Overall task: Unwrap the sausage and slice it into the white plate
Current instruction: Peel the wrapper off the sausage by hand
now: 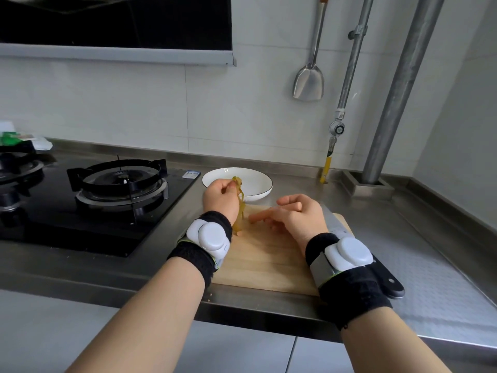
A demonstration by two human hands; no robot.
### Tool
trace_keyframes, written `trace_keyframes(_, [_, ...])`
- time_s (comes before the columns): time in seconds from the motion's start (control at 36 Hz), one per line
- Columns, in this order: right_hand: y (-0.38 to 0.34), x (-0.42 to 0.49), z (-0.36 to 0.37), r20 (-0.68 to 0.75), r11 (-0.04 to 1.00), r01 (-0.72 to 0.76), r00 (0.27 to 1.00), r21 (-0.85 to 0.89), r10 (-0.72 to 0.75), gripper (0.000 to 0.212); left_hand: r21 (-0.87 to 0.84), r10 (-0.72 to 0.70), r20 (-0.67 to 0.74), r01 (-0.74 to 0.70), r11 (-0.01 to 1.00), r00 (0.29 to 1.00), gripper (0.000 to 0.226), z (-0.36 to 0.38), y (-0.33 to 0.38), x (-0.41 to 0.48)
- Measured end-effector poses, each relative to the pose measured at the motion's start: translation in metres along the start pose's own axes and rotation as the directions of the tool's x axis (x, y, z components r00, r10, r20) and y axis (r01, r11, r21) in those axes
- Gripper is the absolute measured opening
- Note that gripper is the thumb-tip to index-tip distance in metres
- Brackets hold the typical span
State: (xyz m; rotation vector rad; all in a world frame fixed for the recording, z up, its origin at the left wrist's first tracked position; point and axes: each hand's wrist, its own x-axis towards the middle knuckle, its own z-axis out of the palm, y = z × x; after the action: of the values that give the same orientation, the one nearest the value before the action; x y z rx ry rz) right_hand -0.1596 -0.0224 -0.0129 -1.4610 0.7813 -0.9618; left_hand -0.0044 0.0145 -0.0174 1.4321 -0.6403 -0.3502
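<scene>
One sausage (257, 217), one wrapper (240, 208), one plate (259, 184), one board (263, 261) and one knife (337, 224) are seen on the steel worktop (408, 238). The sausage is laid on the far part of the board, just in front of the plate. Its long axis is set roughly left to right, with the bare pink end pointed left, toward the hanging wrapper. Its right part is covered by the right hand (298, 214), whose fingers (274, 227) are loosely bent over it with the thumb raised; whether it is actually gripped cannot be told. The wrapper, a yellowish strip, is pinched at its top between thumb and fingertips of the left hand (220, 195), held over the near rim of the plate, and is hung down so that its lower end is brought to the board, left of the sausage. The knife is laid along the board's right edge, partly hidden under the right wrist, handle toward the person. Two burners (123, 181) are set in the black hob at the left, and one spatula (309, 82) is hung on the wall.
</scene>
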Motion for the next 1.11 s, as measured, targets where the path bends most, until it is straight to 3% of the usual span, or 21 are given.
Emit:
trace_keyframes(0.08, [0.006,0.003,-0.002,-0.059,0.982,0.075,0.995,-0.173,-0.087,0.023,0.016,-0.019,0.022,0.019,1.0,1.0,0.02,0.0,0.002,0.0])
trace_keyframes(0.25, [0.02,0.011,-0.002,-0.005,0.872,0.202,0.974,-0.447,-0.228,0.011,-0.013,-0.069,0.045,0.069,0.998,0.997,0.017,-0.003,0.01,-0.01])
trace_keyframes(0.33, [0.024,0.014,-0.002,-0.062,0.788,0.164,0.967,-0.594,-0.248,0.036,-0.025,-0.076,0.06,0.077,0.997,0.995,0.015,-0.003,0.013,-0.014])
trace_keyframes(0.42, [0.028,0.016,-0.002,-0.048,0.735,0.152,0.969,-0.661,-0.243,0.033,-0.047,-0.076,0.064,0.079,0.996,0.995,0.015,-0.003,0.013,-0.015])
trace_keyframes(0.53, [0.025,0.015,-0.002,-0.052,0.691,0.166,0.958,-0.703,-0.283,0.006,-0.019,-0.008,0.04,0.008,1.0,0.999,0.013,-0.003,0.013,-0.015])
trace_keyframes(0.83, [0.014,0.01,0.005,-0.041,0.713,0.213,0.946,-0.668,-0.321,0.022,-0.019,-0.067,0.192,0.072,0.997,0.979,0.047,-0.007,0.017,-0.029])
trace_keyframes(1.0, [0.006,0.002,0.015,-0.029,0.747,0.214,0.954,-0.63,-0.298,0.027,-0.084,-0.16,0.222,0.182,0.98,0.962,0.027,-0.015,0.023,-0.03])
trace_keyframes(1.11, [-0.002,-0.005,0.022,0.016,0.75,0.162,0.98,-0.641,-0.199,0.017,-0.066,-0.241,0.238,0.263,0.962,0.941,0.022,-0.024,0.022,-0.02])
